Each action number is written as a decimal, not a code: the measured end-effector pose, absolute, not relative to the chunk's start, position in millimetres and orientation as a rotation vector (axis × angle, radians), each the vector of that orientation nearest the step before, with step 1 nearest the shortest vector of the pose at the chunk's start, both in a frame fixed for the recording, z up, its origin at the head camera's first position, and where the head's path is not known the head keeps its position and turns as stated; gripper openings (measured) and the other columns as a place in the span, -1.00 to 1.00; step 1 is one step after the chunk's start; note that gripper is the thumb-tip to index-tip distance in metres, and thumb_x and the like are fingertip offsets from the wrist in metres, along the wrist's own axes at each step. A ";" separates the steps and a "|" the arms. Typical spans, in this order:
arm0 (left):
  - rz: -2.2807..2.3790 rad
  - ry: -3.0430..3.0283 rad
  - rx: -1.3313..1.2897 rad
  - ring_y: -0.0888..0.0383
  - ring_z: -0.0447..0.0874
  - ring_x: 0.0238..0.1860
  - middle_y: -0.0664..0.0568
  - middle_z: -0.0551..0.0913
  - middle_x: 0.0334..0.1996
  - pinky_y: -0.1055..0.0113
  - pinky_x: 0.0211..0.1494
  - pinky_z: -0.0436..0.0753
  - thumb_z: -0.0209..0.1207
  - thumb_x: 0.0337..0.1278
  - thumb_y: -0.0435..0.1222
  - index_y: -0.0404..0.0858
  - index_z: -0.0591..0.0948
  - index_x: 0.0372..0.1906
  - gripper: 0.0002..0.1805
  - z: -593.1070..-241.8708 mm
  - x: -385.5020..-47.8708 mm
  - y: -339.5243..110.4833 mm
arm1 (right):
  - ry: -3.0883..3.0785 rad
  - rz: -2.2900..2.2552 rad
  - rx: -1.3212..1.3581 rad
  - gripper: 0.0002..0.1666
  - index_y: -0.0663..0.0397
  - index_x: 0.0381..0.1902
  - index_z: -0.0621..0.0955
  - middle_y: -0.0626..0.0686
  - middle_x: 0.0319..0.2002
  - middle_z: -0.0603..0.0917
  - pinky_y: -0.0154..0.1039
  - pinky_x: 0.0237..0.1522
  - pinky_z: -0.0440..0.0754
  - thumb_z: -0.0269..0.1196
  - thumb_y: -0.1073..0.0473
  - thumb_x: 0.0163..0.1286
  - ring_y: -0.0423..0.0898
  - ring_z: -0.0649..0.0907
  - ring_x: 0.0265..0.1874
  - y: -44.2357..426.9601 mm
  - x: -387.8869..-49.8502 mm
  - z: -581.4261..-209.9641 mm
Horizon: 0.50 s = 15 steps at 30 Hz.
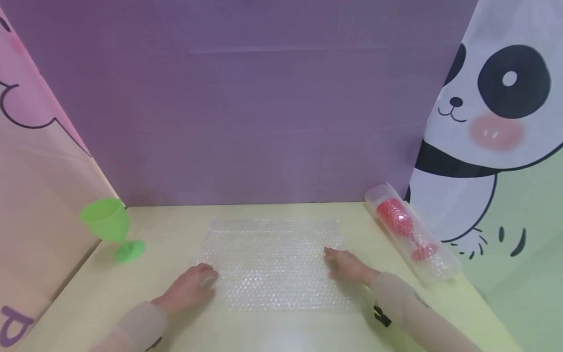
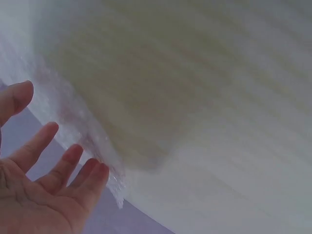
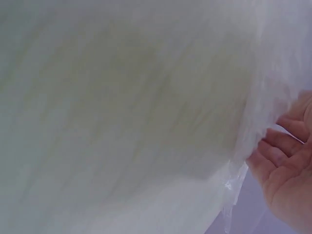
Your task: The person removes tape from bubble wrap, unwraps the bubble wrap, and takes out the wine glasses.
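A clear sheet of bubble wrap (image 1: 277, 264) lies spread flat on the light wooden table. My left hand (image 1: 189, 288) is at its left edge; in the left wrist view, that hand's fingers (image 2: 66, 165) are spread and loosely bent beside the plastic. At the sheet's right edge is my right hand (image 1: 349, 266). Seen from the right wrist, its fingertips (image 3: 261, 161) meet the border of the bubble wrap (image 3: 248, 117), with no clear pinch. The thumb of the right hand is hard to make out there.
A green plastic goblet (image 1: 107, 222) stands upright at the table's left side. Along the right edge lies a red goblet (image 1: 396, 215) rolled in bubble wrap. A purple backdrop (image 1: 264, 122) rises behind the table (image 1: 167, 225), with printed panels on both sides.
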<state>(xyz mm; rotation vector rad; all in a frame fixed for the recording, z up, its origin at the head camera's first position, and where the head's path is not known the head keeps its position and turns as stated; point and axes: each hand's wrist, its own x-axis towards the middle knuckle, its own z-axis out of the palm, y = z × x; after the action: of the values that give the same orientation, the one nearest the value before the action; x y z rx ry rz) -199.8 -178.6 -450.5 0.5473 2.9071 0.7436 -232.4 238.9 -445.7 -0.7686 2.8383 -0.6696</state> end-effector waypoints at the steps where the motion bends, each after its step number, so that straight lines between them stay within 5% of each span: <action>1: 0.742 2.905 0.544 -0.23 0.40 0.13 -0.26 0.47 0.09 -0.14 0.23 0.35 0.24 -0.03 -0.30 -0.36 0.55 -0.01 -0.59 -450.1 -196.8 -177.5 | 2.859 -0.648 -0.793 -0.68 0.31 -0.21 0.58 0.48 0.17 0.35 0.20 0.22 0.28 0.28 0.43 -0.01 0.39 0.35 0.17 238.0 -231.2 -446.1; 7: 0.732 2.954 0.621 -0.30 0.35 0.16 -0.36 0.41 0.13 -0.17 0.24 0.32 0.22 -0.01 -0.31 -0.43 0.52 0.02 -0.56 -450.3 -185.7 -177.3 | 2.926 -0.593 -0.874 -0.93 0.27 -0.45 0.53 0.48 0.14 0.39 0.19 0.20 0.33 0.16 0.46 0.07 0.38 0.38 0.15 232.5 -220.9 -444.2; 15: 0.703 2.947 0.669 -0.28 0.30 0.22 -0.36 0.37 0.18 -0.14 0.27 0.30 0.19 0.05 -0.30 -0.43 0.50 0.06 -0.55 -449.0 -180.3 -175.8 | 2.957 -0.532 -0.902 -0.89 0.23 -0.51 0.51 0.48 0.09 0.44 0.18 0.17 0.37 0.11 0.49 0.10 0.38 0.43 0.11 232.4 -219.5 -444.8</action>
<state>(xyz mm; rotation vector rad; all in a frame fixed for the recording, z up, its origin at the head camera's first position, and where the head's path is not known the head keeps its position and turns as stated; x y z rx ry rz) -180.3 -175.8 -449.0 0.6692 2.9474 0.7025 -219.5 232.4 -444.8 -0.9017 2.9571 -0.5322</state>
